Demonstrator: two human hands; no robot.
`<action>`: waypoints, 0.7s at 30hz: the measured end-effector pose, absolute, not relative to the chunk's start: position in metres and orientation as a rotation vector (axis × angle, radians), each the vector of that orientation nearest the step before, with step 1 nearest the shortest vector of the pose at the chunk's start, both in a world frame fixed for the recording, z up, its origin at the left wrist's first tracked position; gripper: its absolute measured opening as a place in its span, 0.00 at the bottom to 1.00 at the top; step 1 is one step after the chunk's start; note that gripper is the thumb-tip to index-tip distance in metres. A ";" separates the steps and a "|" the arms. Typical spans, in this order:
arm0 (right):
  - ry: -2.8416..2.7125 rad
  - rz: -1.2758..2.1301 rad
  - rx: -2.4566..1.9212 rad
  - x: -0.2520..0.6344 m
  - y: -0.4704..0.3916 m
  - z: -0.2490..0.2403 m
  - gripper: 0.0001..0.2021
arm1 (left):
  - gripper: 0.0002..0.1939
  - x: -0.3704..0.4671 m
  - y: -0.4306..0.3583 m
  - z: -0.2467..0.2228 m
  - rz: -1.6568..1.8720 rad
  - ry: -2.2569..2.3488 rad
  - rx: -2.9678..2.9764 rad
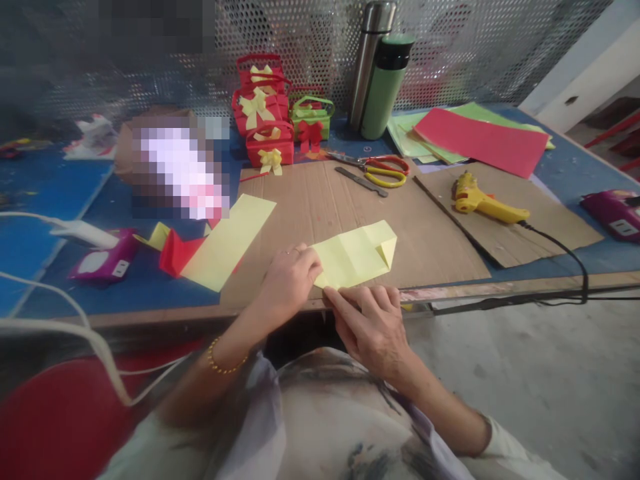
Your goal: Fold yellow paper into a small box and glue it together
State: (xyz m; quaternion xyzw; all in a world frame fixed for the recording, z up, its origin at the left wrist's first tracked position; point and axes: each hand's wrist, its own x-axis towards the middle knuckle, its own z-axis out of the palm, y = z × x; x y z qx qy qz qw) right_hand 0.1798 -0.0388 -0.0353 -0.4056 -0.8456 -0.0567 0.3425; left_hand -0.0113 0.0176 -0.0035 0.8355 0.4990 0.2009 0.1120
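Nearest us, at lower left, a red seat sits below the counter, crossed by white cables. Our right hand is at the counter's near edge, index finger stretched to the near edge of the folded yellow paper, the other fingers curled. Our left hand bends its fingers over the paper's left end; with both thumbs hidden, we cannot tell whether either hand pinches or only presses. The paper lies by the near edge of a cardboard sheet, a triangular flap turned in at its right end.

To its left, a loose yellow strip overlaps a red piece, near a purple power socket. To the right, a yellow glue gun rests on a smaller cardboard piece, its black cord trailing over the counter's edge. Directly beyond our paper, a narrow blade and scissors take up the cardboard's far side.

Farther back we see red baskets with yellow bows, a green basket with a red bow, a steel flask behind a green tumbler, and a red sheet over green ones, before a perforated panel.
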 end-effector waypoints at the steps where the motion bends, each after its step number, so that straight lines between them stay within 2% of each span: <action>1: -2.201 -0.148 -1.059 0.180 -0.039 -0.035 0.16 | 0.09 -0.011 0.018 -0.004 0.594 1.461 2.452; 15: -2.189 -0.154 -1.063 0.179 -0.039 -0.037 0.16 | 0.06 -0.009 0.015 -0.005 0.718 1.510 2.284; 21: -2.201 -0.163 -1.068 0.179 -0.039 -0.036 0.16 | 0.08 -0.011 0.015 -0.009 0.785 1.474 2.335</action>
